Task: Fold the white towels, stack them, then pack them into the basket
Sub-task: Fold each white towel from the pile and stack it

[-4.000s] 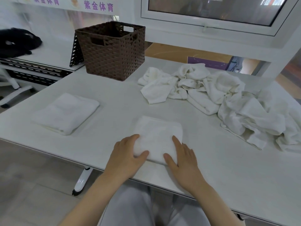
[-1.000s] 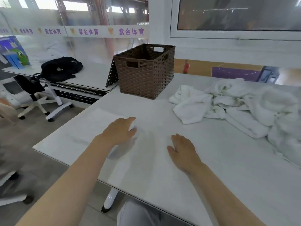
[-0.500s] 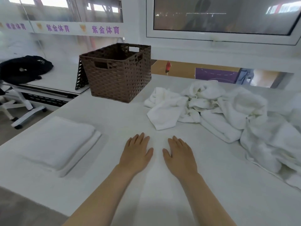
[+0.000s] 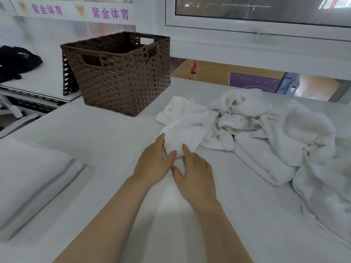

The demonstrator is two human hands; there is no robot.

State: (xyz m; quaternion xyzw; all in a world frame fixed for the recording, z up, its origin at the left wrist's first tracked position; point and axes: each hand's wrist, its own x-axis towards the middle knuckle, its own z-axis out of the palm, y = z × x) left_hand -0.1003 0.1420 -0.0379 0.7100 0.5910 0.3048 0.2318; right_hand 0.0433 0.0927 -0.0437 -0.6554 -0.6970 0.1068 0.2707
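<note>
A pile of crumpled white towels (image 4: 266,130) covers the right side of the white table (image 4: 106,141). Its nearest towel (image 4: 182,135) hangs toward me at the table's middle. My left hand (image 4: 153,164) and my right hand (image 4: 193,173) lie side by side at this towel's near end, fingers apart and touching the cloth, with no firm grip visible. A stack of two folded white towels (image 4: 32,173) rests at the left edge. The brown woven basket (image 4: 117,73) stands at the back left, and its visible inside looks empty.
A second white table at the far left carries a black bag (image 4: 15,61). Behind the basket leans a dark woven panel (image 4: 67,80). A window frame and a glass wall run along the far side of the table.
A second folded towel now lies on the left stack. Since half a second ago both hands have slid forward from the bare table to the near end of the closest crumpled towel.
</note>
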